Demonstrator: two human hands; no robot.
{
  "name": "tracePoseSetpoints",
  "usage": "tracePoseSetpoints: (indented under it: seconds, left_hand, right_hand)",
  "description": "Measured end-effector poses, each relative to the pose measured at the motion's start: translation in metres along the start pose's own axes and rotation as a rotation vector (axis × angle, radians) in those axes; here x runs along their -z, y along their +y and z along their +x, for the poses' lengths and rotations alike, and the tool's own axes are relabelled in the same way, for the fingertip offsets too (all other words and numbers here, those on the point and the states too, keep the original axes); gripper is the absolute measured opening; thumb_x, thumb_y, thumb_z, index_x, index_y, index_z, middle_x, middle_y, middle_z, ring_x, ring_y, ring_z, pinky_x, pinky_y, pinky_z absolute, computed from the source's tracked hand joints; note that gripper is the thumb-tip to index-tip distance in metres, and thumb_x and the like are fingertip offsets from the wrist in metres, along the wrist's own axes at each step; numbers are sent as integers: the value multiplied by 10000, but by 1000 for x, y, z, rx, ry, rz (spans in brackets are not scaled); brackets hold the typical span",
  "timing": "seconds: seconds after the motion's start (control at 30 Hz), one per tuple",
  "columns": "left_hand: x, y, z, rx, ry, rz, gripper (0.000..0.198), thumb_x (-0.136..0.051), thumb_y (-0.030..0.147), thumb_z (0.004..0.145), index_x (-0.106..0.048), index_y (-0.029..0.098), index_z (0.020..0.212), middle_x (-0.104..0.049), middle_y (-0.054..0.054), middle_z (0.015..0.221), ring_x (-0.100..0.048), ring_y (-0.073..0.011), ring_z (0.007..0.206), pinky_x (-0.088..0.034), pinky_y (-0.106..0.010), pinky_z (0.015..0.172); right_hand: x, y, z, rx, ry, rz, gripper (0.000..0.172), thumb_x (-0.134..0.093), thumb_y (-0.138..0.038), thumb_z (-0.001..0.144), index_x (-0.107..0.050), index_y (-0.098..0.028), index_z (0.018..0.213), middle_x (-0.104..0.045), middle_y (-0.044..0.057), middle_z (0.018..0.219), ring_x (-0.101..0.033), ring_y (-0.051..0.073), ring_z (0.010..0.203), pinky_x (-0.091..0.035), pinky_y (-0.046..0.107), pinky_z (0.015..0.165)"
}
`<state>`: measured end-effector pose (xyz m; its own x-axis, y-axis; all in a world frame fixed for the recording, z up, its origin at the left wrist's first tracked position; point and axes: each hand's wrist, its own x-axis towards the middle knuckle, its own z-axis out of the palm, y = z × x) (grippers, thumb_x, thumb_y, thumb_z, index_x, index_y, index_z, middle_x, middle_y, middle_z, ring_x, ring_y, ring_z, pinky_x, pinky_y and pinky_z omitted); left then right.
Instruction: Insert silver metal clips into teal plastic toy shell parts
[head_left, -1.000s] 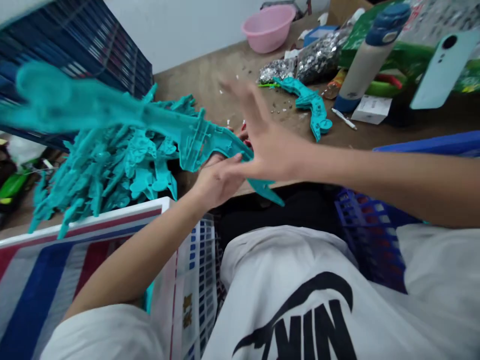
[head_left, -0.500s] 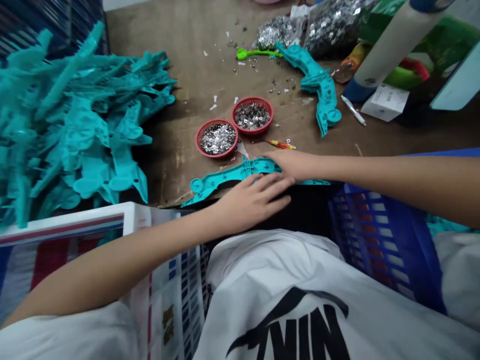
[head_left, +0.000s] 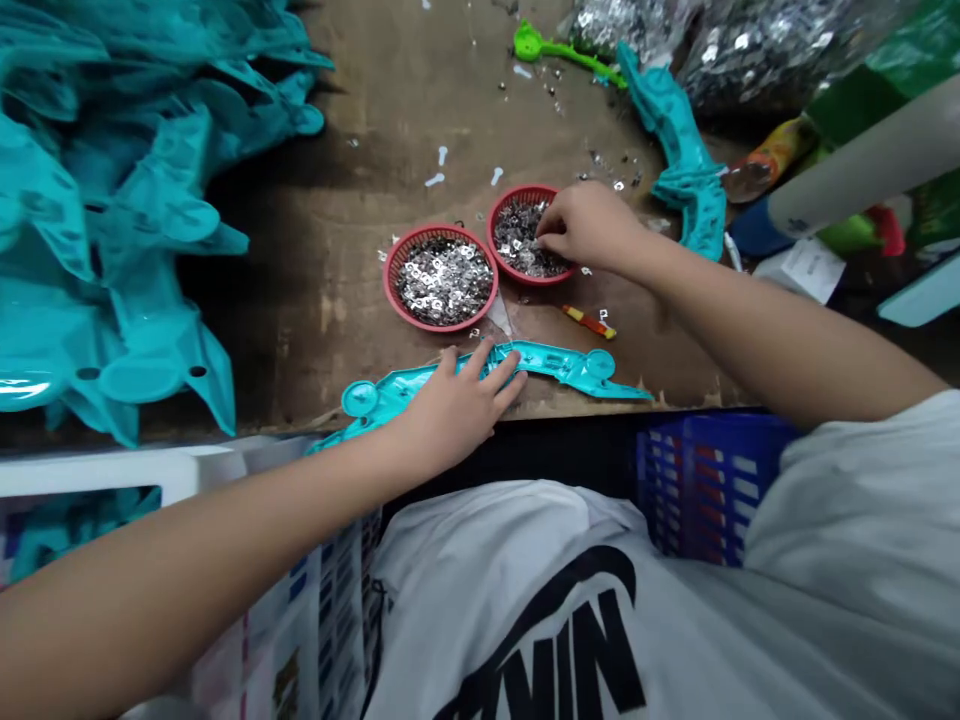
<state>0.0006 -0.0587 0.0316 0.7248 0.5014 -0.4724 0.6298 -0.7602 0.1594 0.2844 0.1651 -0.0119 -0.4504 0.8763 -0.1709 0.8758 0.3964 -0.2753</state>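
The fingers [head_left: 480, 372] of the left hand [head_left: 450, 415] are spread open and laid flat on a teal moulded plastic piece [head_left: 574, 362], with nothing gripped; the piece appears to be pressed down so that it is kept from shifting. It is laid lengthwise along the near edge of the bench [head_left: 322, 250], just below the baskets. The fingers [head_left: 551, 225] of the right hand [head_left: 592, 228] are curled downward into the right one of two small red plastic baskets [head_left: 525, 190], dipped among silver metal pieces [head_left: 521, 240]; whether any are pinched cannot be told, the fingertips being hidden. The left basket [head_left: 439, 232] is filled with similar pieces and is set just beside it, both seemingly placed within easy reach of the hands. A heap of teal mouldings [head_left: 142, 230] is piled to the left, and a single teal moulding [head_left: 690, 170] is laid to the right, by bags of silver pieces [head_left: 772, 50].
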Motion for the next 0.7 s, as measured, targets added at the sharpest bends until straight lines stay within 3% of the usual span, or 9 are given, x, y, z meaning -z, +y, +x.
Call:
tracePoseSetpoints:
  seconds: [0.13, 0.3, 0.47, 0.57, 0.7]
  left_hand:
    - [-1, -2, -2, 22, 17, -71, 790, -847, 270, 1169, -693, 215, 1942, -503, -248, 2074, -444, -621, 1942, -548, -848, 1480]
    - [-1, 1, -3, 22, 11, -79, 812, -845, 265, 1172, -665, 185, 1960, -470, -272, 2082, -423, -649, 1943, -534, -867, 1484]
    - [0, -1, -4, 8, 30, -46, 813, -842, 244, 1163, -665, 171, 1953, -478, -273, 2081, -440, -648, 1933, -566, -837, 1466]
    - [-1, -3, -4, 6, 58, -55, 791, -852, 245, 1149, -699, 217, 1925, -506, -255, 2072, -465, -627, 1927, -595, -803, 1438]
    - [1, 0, -6, 50, 66, -73, 762, -904, 288, 1136, -741, 240, 1878, -557, -253, 2043, -512, -624, 1899, -620, -729, 1405]
  right_hand:
    - [-1, -8, -11, -11, -2, -2, 362, -795, -539, 1130, -987, -309, 1333, -965, 163, 1333, -852, 496, 1401, -685, 707, 1264]
    - [1, -26, -23, -40, 9, -51, 371, -727, -468, 1158, -968, -318, 1397, -942, 152, 1479, -810, 508, 1523, -633, 751, 1356]
    - [-3, -27, -20, -40, 4, -80, 347, -704, -438, 1149, -953, -299, 1346, -929, 169, 1511, -781, 504, 1556, -595, 779, 1395]
    - [3, -23, -18, -48, 51, -23, 321, -736, -520, 1157, -935, -295, 1270, -927, 185, 1492, -769, 488, 1540, -572, 745, 1402]
    - [26, -19, -27, -108, 171, 106, 427, -794, -730, 1120, -909, -326, 1197, -948, 189, 1347, -813, 454, 1324, -610, 713, 1301]
